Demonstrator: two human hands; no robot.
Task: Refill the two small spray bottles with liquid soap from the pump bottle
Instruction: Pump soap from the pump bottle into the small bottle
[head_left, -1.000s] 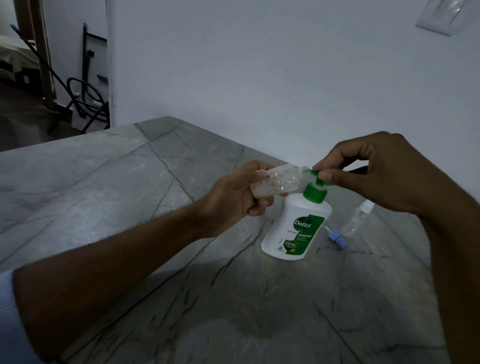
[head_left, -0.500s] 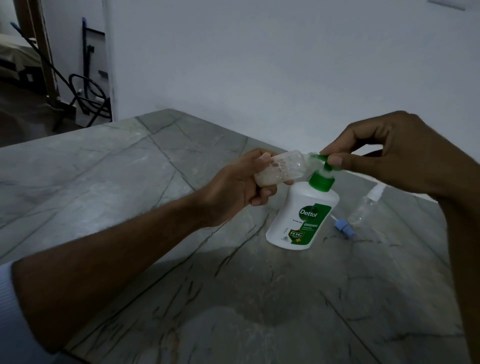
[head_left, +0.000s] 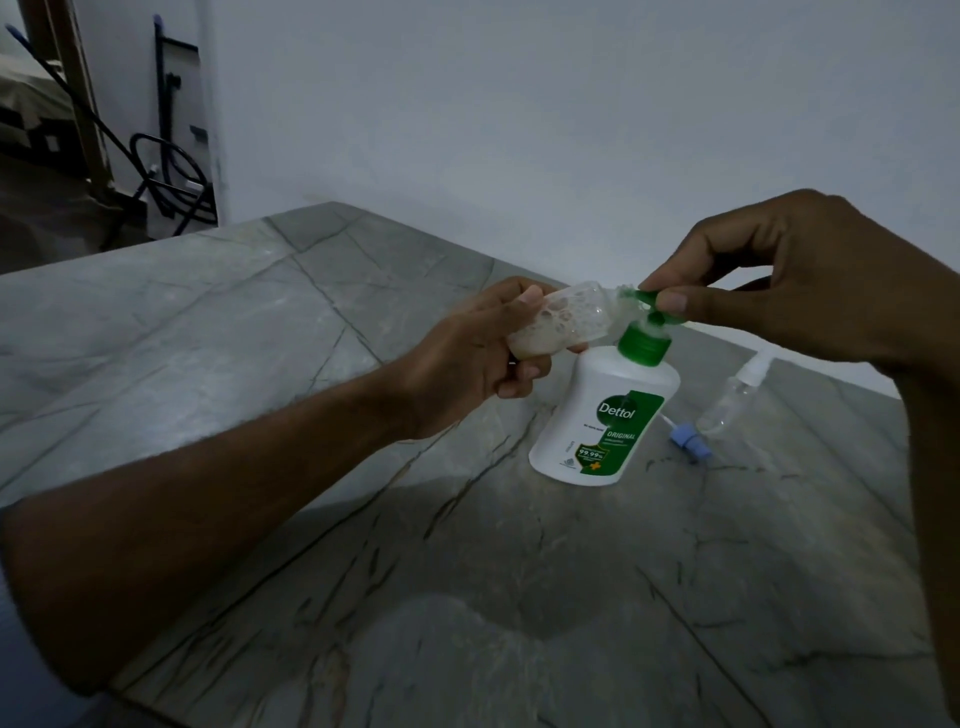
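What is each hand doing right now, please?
Left hand: closed around the small spray bottle, holding it tilted at the pump.
Right hand: pinching the green pump head.

A grey stone-patterned table top (head_left: 218, 332) crossed by dark veins fills the near and middle ground. Behind it rises a plain pale wall (head_left: 519, 114), reaching across to the far right. At the far left, past the wall's edge, a dim room shows a brown wooden post (head_left: 78, 88), a black metal frame (head_left: 166, 104) and what may be a coiled black hose (head_left: 171, 171) low down.
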